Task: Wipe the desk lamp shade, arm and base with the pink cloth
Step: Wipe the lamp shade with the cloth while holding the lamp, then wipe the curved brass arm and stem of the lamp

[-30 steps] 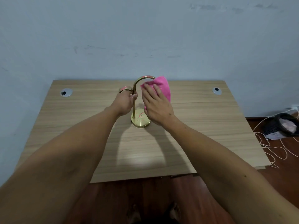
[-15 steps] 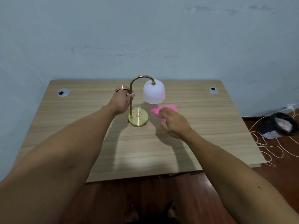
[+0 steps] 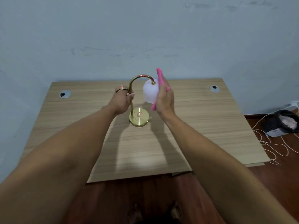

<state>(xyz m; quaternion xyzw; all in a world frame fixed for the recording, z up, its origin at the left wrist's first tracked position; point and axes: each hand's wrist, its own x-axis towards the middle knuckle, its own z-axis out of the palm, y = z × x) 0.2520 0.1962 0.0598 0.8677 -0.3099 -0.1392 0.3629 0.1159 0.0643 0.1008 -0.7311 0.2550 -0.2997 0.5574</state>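
A small brass desk lamp stands mid-desk: a round gold base (image 3: 139, 119) with red marks, a thin curved arm (image 3: 140, 77) and a white frosted shade (image 3: 150, 91) hanging from it. My left hand (image 3: 121, 101) grips the upright stem of the arm. My right hand (image 3: 164, 98) presses the pink cloth (image 3: 160, 79) flat against the right side of the shade; the cloth shows as a strip above my fingers and a tip below my palm.
The wooden desk (image 3: 202, 130) stands against a pale blue wall, with a cable grommet at back left (image 3: 65, 94) and back right (image 3: 214, 88). A gold ring-like piece (image 3: 121, 88) lies behind my left hand. On the floor at right are a dark bag (image 3: 282, 122) and white cords (image 3: 273, 147).
My right hand was on the shade with the cloth, dropped to the desk beside the base, and has now risen again with the cloth against the shade's right side. Left hand stays on the stem.
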